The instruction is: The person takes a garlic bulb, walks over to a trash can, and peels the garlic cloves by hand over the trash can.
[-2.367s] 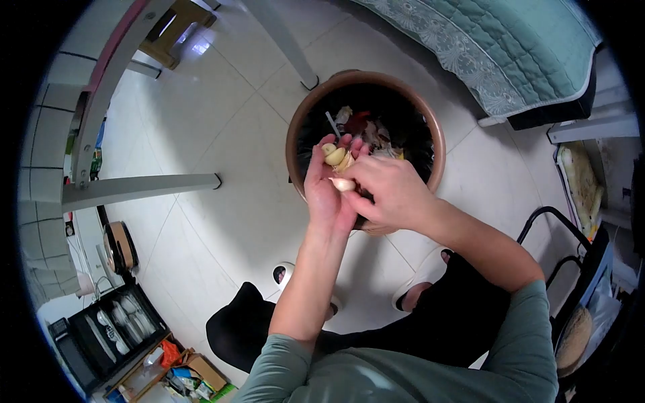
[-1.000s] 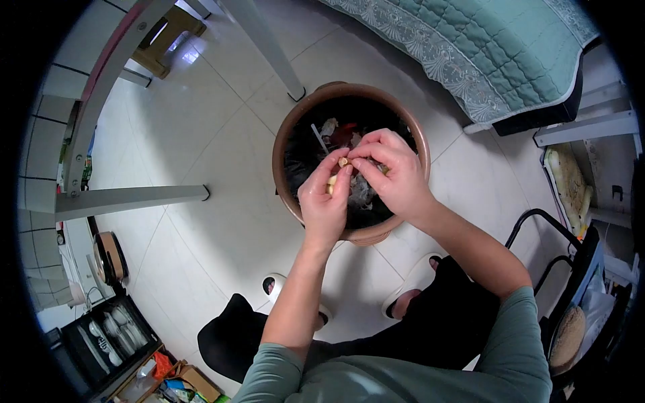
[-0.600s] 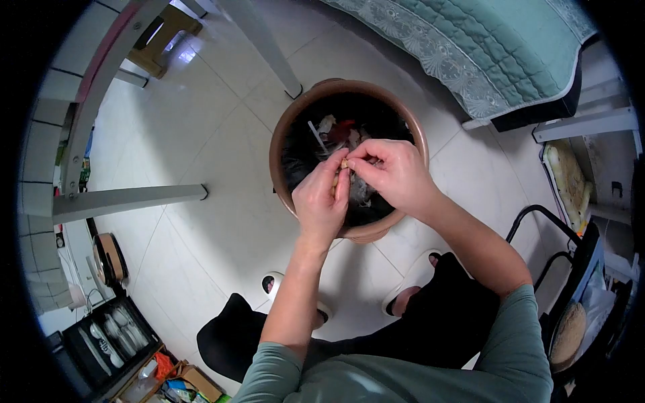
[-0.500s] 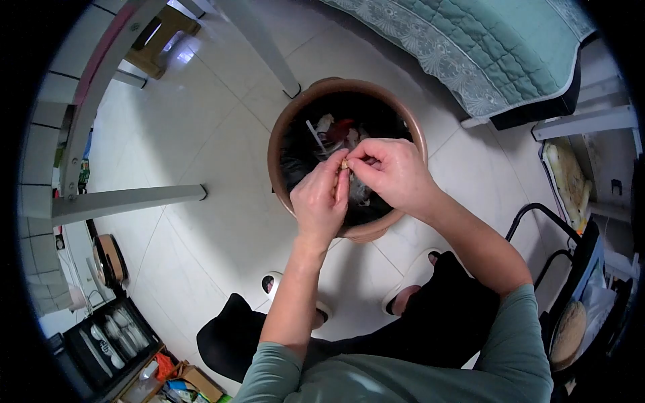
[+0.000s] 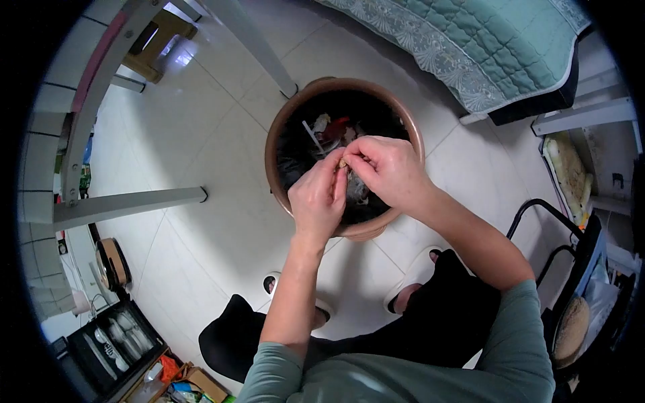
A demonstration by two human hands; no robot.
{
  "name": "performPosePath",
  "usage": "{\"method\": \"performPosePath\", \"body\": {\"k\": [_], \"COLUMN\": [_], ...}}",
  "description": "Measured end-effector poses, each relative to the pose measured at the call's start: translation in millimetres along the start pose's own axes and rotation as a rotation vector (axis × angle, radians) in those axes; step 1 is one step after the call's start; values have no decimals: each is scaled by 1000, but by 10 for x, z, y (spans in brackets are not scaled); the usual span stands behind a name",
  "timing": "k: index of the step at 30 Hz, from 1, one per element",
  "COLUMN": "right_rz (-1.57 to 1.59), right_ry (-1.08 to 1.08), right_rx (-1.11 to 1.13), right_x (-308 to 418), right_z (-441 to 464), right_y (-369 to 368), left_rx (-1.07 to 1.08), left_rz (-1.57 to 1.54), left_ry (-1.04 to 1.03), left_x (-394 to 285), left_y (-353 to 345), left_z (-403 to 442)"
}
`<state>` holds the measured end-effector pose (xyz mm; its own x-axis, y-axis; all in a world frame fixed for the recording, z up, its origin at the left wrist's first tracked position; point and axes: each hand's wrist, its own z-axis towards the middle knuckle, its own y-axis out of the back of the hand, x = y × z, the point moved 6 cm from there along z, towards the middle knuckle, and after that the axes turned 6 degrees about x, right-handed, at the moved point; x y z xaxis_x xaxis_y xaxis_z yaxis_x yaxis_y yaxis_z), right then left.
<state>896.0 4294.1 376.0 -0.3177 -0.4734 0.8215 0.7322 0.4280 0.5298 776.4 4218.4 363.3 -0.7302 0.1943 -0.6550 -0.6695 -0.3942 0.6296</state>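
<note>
**Pinching a garlic clove [image 5: 342, 163] above the brown bin [image 5: 271, 156]**

Reaching forward with both bare forearms, converging over the near half of the bin. Curling the left hand [image 5: 317, 201], back turned up, and gripping the clove by the fingertips. Coming in from the right side of the bin with the right hand [image 5: 392, 173], bending the wrist inward and pinching at the same clove with thumb and forefinger. Holding the fingertips of both hands together, just inside the bin's outline, and covering most of the clove. Hiding the left palm entirely, so not telling whether anything more is lying in it.

Blocking part of the view into the bin with hands and wrists. Showing, inside the bin, a black liner [image 5: 292, 151], a white stick [image 5: 312, 136] and a red scrap [image 5: 338, 126], all beyond the hands.

Showing one grey table leg [image 5: 254, 48] ending close to the far left rim of the bin, and another grey leg [image 5: 148, 203] well apart to the left. Showing a green quilt [image 5: 494, 47] beyond and to the right of the bin, and a black tubular frame [image 5: 531, 209] to the right, on the near side. Planting feet in white slippers [image 5: 420, 270] on the floor nearer than the bin, standing apart on either side.
</note>
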Motion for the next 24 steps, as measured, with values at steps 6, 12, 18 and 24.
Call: {"method": "performPosePath", "body": {"k": [6, 12, 18, 24], "right_rz": [-19, 16, -434, 477], "right_ry": [-30, -163, 7, -374], "right_rx": [-67, -179, 33, 157], "right_x": [-43, -311, -281, -405], "right_z": [-11, 29, 8, 16], "right_y": [35, 224, -64, -149], "left_rx": [-61, -121, -121, -81], "left_rz": [-53, -164, -337, -416], "left_ry": [79, 153, 197, 274], "left_x": [31, 173, 190, 200], "left_y": [0, 36, 23, -14], "left_z": [-67, -150, -140, -159]}}
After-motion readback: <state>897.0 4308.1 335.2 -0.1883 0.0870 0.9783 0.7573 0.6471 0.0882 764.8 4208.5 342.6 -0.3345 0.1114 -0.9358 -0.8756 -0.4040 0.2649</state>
